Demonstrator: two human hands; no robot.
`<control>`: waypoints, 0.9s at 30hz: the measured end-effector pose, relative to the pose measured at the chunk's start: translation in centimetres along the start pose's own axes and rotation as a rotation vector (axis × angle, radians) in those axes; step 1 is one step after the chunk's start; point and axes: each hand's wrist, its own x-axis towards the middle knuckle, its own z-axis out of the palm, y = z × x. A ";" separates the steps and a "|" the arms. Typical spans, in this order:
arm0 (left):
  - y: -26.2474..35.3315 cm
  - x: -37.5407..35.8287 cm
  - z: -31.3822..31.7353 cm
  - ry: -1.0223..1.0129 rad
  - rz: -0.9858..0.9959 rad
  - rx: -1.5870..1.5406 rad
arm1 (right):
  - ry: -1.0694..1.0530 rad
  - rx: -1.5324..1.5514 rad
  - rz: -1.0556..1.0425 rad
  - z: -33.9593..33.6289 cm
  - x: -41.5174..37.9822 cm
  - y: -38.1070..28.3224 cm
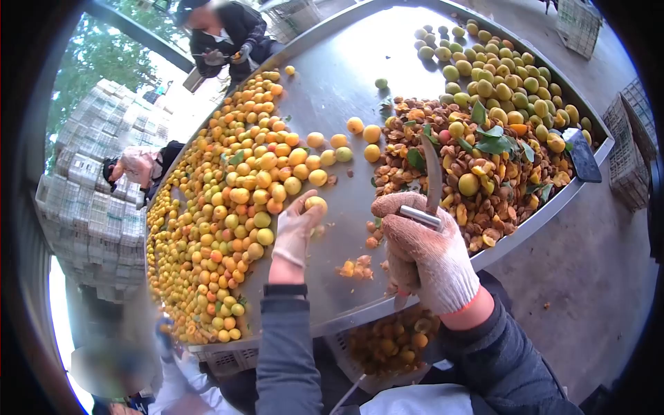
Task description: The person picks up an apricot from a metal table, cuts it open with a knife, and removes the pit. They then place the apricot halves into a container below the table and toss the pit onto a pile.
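Left hand (293, 232): grasping fruit (317, 204)
Right hand (432, 259): clenched round knife (434, 180)
Fruit: seemingly mid-pickup
Knife: next likely needs fruit near right hand

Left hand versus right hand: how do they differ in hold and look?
The left hand holds a yellow fruit; the right hand a curved knife. The left hand is loosely bent; the right hand, a tight fist. The left glove looks paler, the right glove browner. Both hands are gloved.
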 end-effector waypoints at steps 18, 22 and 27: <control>-6.2 -21.6 -0.8 -0.055 0.224 -0.741 | -0.398 -1.275 -0.780 1.7 -5.4 11.4; -8.2 -22.9 -0.7 -0.197 0.274 -0.843 | -0.404 -1.524 -0.793 1.3 -8.0 11.3; -8.0 -24.6 -1.1 -0.204 0.308 -0.676 | -0.447 -1.580 -0.822 1.8 -10.5 11.2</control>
